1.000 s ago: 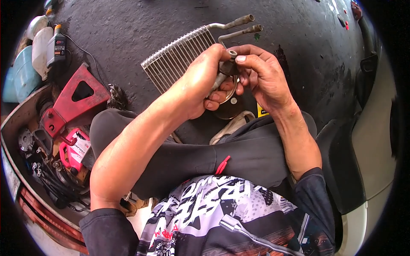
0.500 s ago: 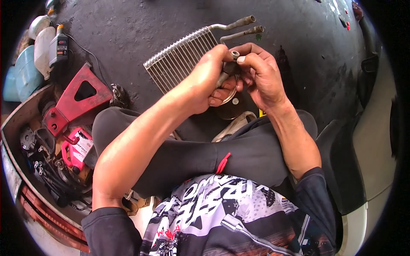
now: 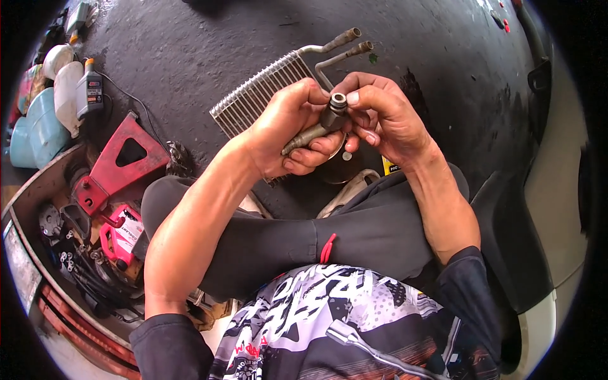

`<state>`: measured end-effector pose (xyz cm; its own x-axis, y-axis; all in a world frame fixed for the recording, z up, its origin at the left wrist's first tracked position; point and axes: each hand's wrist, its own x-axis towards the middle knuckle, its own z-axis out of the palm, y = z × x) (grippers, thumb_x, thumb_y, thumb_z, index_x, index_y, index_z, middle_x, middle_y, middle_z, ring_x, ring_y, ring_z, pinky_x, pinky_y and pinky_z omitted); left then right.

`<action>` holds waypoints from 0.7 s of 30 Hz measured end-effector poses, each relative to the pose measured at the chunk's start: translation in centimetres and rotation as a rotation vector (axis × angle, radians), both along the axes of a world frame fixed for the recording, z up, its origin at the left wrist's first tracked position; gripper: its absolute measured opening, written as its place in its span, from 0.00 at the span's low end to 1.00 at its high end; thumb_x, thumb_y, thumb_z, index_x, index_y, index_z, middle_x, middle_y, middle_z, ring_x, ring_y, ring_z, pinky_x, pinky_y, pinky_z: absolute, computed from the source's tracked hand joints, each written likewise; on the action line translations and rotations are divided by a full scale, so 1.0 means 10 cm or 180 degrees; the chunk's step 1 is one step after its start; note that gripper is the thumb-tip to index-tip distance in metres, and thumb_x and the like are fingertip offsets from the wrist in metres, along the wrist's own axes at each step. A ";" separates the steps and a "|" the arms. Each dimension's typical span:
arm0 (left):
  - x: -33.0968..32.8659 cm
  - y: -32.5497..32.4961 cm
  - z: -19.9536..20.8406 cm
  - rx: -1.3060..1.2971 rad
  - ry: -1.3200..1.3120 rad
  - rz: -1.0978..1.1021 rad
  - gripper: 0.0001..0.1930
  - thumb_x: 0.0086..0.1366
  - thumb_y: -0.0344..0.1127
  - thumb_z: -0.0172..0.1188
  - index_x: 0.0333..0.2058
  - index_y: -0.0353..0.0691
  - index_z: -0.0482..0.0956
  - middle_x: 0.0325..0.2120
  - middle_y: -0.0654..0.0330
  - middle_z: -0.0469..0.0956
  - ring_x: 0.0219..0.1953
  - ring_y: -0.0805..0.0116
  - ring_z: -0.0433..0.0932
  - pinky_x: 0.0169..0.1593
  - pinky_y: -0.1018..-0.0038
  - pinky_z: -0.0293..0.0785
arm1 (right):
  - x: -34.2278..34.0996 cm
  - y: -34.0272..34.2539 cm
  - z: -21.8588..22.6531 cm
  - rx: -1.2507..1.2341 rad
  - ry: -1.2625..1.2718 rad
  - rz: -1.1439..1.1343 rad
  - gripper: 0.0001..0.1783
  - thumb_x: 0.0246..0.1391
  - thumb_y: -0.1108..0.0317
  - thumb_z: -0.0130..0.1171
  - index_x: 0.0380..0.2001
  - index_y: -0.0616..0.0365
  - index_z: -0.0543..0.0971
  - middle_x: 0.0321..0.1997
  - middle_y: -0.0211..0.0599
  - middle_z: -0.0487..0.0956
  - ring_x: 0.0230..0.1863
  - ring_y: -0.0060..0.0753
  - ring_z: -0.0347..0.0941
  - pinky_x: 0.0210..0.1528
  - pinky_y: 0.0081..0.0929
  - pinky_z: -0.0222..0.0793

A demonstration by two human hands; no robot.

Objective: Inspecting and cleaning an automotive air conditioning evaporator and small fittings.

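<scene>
The metal pipe fitting is grey and dull, with a round open end facing up. The left hand is clamped around its stem; the right hand pinches its collar with the fingertips. It sits above a finned evaporator core lying on the dark, stained concrete floor, with a red tool and plastic bottles at the left.

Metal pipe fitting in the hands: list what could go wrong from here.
1. The metal pipe fitting is held in the air by the left hand while the right hand fingers its open end; a slip could drop it on the dark floor.
2. The finned metal core lies just beyond the hands; a dropped part may bend its thin fins.
3. Any small loose piece could be lost among the cluttered tools to the left.
</scene>
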<state>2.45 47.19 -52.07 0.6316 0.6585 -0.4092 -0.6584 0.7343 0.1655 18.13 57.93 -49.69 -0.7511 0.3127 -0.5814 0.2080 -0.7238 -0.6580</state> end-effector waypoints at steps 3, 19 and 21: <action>0.07 -0.02 0.00 -0.0064 0.0218 0.0008 0.30 0.59 0.56 0.33 0.30 0.29 0.69 0.12 0.67 0.59 0.07 0.79 0.52 0.08 0.83 0.50 | 0.03 0.00 -0.03 0.0052 -0.0129 0.0092 0.09 0.57 0.72 0.48 0.34 0.64 0.77 0.17 0.28 0.71 0.10 0.14 0.63 0.16 0.12 0.67; 0.06 0.06 0.04 -0.0603 0.0159 0.0765 0.14 0.60 0.47 0.40 0.31 0.45 0.67 0.16 0.62 0.66 0.10 0.76 0.58 0.11 0.81 0.53 | -0.05 -0.21 -0.14 0.0829 0.0221 -0.0027 0.18 0.63 0.63 0.54 0.52 0.59 0.73 0.43 0.28 0.77 0.42 0.17 0.72 0.47 0.17 0.71; 0.11 0.05 0.16 -0.0626 0.0677 0.0755 0.14 0.60 0.46 0.41 0.32 0.43 0.69 0.17 0.62 0.68 0.10 0.76 0.60 0.11 0.80 0.55 | -0.03 -0.13 -0.12 0.0966 0.0169 0.0008 0.16 0.61 0.63 0.56 0.50 0.58 0.75 0.44 0.30 0.78 0.41 0.18 0.73 0.46 0.19 0.72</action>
